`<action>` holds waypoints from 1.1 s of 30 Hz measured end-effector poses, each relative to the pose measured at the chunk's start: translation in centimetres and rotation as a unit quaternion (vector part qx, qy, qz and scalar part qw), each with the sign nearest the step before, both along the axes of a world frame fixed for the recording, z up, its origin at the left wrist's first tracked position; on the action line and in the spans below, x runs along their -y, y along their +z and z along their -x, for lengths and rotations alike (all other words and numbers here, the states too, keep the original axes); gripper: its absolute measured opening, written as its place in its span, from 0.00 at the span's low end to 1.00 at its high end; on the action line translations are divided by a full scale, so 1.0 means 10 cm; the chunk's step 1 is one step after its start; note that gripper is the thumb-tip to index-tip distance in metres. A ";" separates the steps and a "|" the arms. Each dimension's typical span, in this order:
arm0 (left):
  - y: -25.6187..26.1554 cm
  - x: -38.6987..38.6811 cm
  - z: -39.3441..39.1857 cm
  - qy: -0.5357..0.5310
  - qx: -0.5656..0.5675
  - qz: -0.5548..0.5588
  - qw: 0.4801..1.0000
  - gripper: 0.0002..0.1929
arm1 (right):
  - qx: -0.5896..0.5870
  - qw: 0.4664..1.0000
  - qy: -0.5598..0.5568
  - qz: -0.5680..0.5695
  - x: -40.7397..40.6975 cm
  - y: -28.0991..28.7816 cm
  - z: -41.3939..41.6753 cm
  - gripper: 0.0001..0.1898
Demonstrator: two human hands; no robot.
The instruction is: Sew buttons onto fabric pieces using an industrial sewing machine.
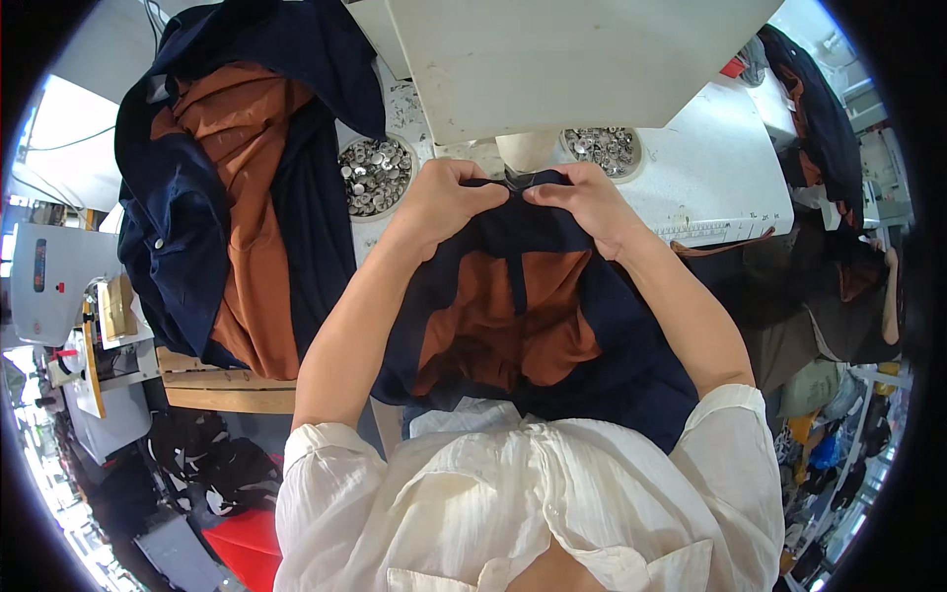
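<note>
A navy garment with rust-brown lining (551, 285) hangs from both hands across my lap. My left hand (444, 196) pinches its upper edge between thumb and fingers. Close beside it, my right hand (588, 196) pinches the same edge on the other side. Between the thumbs, the cloth edge meets a small dark metal part below the pale head of a machine (547, 74); the exact contact is hidden. Round metal snap or button parts fill a bowl (376, 177) left of my hands and another bowl (603, 152) behind my right hand.
More navy and brown garments (251, 185) are heaped at the left, over a wooden slatted surface (229, 396). The white worktable (710, 170) extends right, with ruler markings and a brown strap (725, 248) at its edge. Another person's arm (891, 296) shows at far right.
</note>
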State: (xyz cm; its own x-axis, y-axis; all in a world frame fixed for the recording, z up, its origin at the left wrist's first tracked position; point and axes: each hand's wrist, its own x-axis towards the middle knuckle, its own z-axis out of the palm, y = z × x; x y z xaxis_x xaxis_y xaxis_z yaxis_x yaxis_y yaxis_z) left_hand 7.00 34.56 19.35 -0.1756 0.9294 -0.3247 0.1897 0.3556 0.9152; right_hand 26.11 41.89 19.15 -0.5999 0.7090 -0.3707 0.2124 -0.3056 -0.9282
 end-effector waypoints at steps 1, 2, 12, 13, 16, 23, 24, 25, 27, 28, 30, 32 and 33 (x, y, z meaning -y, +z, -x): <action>-0.01 0.01 0.02 -0.002 0.000 0.003 1.000 0.13 | 0.003 1.000 -0.002 0.007 0.00 0.01 0.00 0.11; -0.02 0.02 0.05 -0.004 0.000 0.007 1.000 0.13 | 0.001 1.000 -0.005 0.011 0.01 0.02 0.00 0.11; -0.07 0.08 0.10 -0.001 0.026 -0.008 1.000 0.11 | -0.019 1.000 -0.011 0.019 0.02 0.01 0.00 0.14; -0.07 0.08 0.10 0.001 0.028 -0.008 1.000 0.10 | -0.020 1.000 -0.008 0.022 0.02 0.01 0.00 0.13; -0.07 0.08 0.10 0.011 0.029 0.004 1.000 0.10 | -0.027 0.999 -0.005 0.027 0.02 0.00 -0.01 0.11; -0.09 0.08 0.09 0.002 0.032 0.012 0.999 0.07 | -0.042 0.998 0.000 0.041 0.00 -0.05 -0.03 0.11; -0.08 0.09 0.09 0.003 0.030 0.015 0.999 0.07 | -0.045 0.998 -0.001 0.032 0.00 -0.06 -0.03 0.11; -0.07 0.09 0.09 0.003 0.032 0.017 0.999 0.07 | -0.041 0.998 -0.009 0.039 0.00 -0.06 -0.03 0.11; -0.03 0.11 0.09 0.005 0.038 0.014 0.999 0.07 | -0.049 0.998 -0.015 0.044 0.01 -0.03 -0.02 0.13; -0.01 0.14 0.09 0.008 0.042 0.010 0.999 0.07 | -0.056 0.997 -0.019 0.047 0.02 0.00 -0.03 0.13; 0.04 0.21 0.06 0.008 0.062 -0.011 0.998 0.06 | -0.055 0.997 -0.030 0.053 0.09 0.07 -0.07 0.14; 0.11 0.33 0.01 0.005 0.094 -0.032 0.995 0.05 | -0.030 0.998 0.005 -0.053 0.22 0.14 -0.14 0.14; 0.14 0.40 -0.02 -0.007 0.076 -0.070 0.995 0.06 | -0.008 0.995 0.013 -0.103 0.30 0.18 -0.18 0.14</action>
